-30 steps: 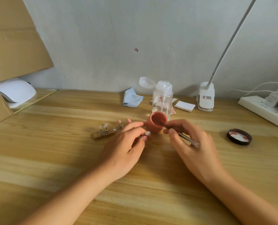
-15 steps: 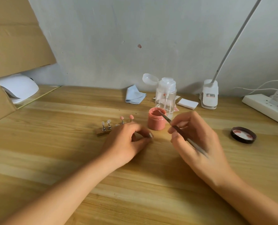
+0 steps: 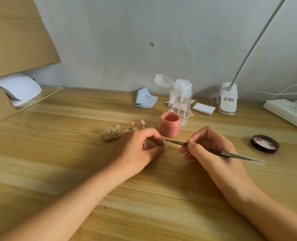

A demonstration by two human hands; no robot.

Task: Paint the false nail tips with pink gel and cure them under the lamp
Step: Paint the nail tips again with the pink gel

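False nail tip (image 3: 165, 143) pinched between thumb and forefinger of left hand (image 3: 137, 150), low over wooden table (image 3: 66, 153), near open pink gel jar (image 3: 170, 126), right hand (image 3: 212, 152) gripping thin brush (image 3: 234, 155), bristles right at the tip, wooden holder (image 3: 111, 138) behind left hand

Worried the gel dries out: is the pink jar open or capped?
Open. The pink jar has an uncovered mouth with gel visible; a dark lid lies apart to its right.

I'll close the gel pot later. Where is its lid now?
Head view: the lid lies inside-up on the table, right of the right hand, in front of the power strip.
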